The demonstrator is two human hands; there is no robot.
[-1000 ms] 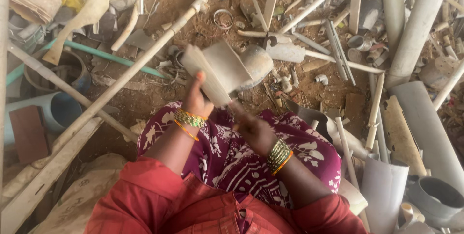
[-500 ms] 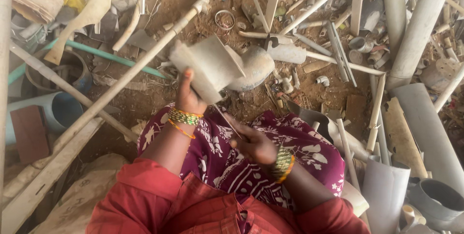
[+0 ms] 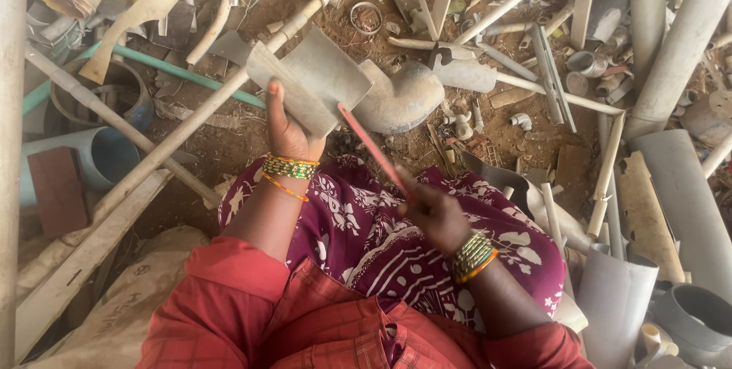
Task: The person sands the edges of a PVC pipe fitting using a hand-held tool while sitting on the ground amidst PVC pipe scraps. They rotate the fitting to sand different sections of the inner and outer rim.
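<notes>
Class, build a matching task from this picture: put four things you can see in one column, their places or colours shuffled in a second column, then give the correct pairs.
1. grey pipe piece
2. thin red blade
3. grey elbow fitting
4. blue pipe

a. on the ground, far left
b. in the right hand
c. in the left hand
d. on the ground past the blade

Pairs: 1-c, 2-b, 3-d, 4-a

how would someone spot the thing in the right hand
Start at the purple floral cloth over the lap. Above it the right hand grips a thin red blade, its tip at the grey plastic piece. It alone is red and narrow among the grey pipes.
</notes>
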